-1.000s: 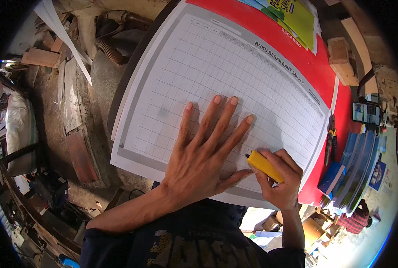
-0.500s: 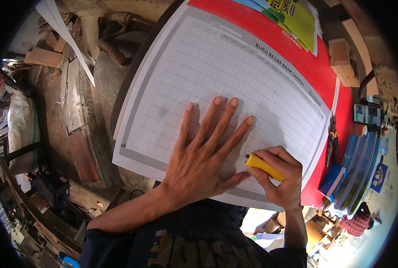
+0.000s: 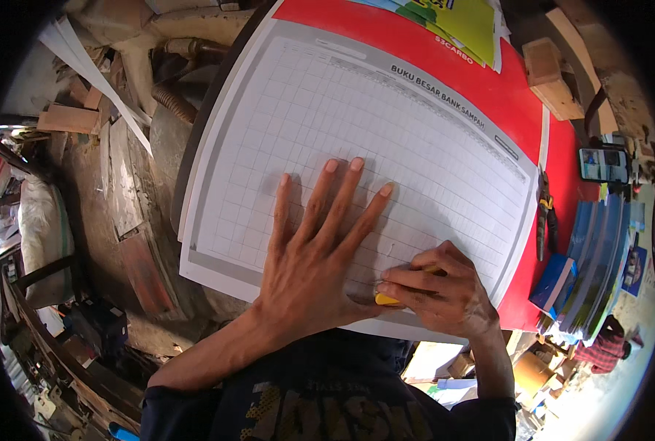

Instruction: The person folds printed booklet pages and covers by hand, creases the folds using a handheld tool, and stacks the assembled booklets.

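Observation:
A large white sheet printed with a grid point(image 3: 305, 110) lies over a red surface point(image 3: 562, 143). My left hand point(image 3: 309, 257) rests flat on its lower part, fingers spread. Beside that thumb, my right hand point(image 3: 445, 290) is closed around a small yellow hand tool point(image 3: 386, 300), whose exact kind I cannot make out. The fingers cover most of the tool; one yellow end shows low, close to the left thumb. A small pale curled mark or scrap point(image 3: 390, 248) shows on the sheet above the right hand.
Pliers with dark and yellow handles point(image 3: 545, 213) lie along the sheet's right edge. Farther right are a phone point(image 3: 604, 165), a blue box point(image 3: 553, 279) and stacked blue books point(image 3: 595, 257). Yellow-green leaflets point(image 3: 474, 33) and a wooden block point(image 3: 551, 77) sit at the back.
My right hand has turned over and shifted left toward the left thumb, so the yellow tool is now mostly hidden. The left hand still lies flat; the whole view has shifted slightly.

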`<action>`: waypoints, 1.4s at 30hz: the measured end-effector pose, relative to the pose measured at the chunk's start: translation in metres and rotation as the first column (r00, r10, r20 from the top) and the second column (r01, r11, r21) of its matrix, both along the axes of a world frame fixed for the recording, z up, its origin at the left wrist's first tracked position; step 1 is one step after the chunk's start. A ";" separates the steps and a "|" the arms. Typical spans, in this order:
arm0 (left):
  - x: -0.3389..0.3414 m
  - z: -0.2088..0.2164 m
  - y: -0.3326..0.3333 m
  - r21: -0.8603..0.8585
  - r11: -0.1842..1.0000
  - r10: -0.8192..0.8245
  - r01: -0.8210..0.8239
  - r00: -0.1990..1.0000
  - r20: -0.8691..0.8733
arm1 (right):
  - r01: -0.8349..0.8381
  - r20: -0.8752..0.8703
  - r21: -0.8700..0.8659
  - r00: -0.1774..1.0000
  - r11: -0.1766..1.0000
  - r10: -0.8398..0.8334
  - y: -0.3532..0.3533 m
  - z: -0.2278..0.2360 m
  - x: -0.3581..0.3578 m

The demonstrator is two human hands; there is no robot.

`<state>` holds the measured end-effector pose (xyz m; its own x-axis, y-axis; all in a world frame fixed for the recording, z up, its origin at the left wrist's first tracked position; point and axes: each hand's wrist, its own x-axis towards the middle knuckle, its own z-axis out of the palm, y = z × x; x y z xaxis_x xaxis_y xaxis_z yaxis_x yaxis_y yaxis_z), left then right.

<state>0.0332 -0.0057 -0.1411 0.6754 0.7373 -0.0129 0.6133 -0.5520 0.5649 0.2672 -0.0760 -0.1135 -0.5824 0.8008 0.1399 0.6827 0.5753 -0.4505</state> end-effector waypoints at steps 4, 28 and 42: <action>-0.003 0.005 0.001 0.019 1.000 -0.011 0.011 1.000 -0.025 | 0.232 -0.389 -0.073 0.889 0.970 -0.242 -0.006 -0.003 0.003; -0.014 0.210 0.049 0.829 0.521 -0.224 0.202 0.970 -0.096 | 0.930 -0.302 0.164 0.366 0.330 -0.880 -0.070 0.029 0.101; 0.100 0.109 0.268 0.005 0.849 -0.525 0.528 0.844 -0.113 | 0.762 -0.555 -0.474 0.129 0.440 -0.822 -0.070 0.016 0.055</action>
<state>0.1336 0.2625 -0.0319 0.9584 0.2724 -0.0853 0.2785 -0.8265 0.4893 0.3226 -0.1457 -0.0978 0.6239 0.7805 0.0391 0.2412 -0.1447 -0.9596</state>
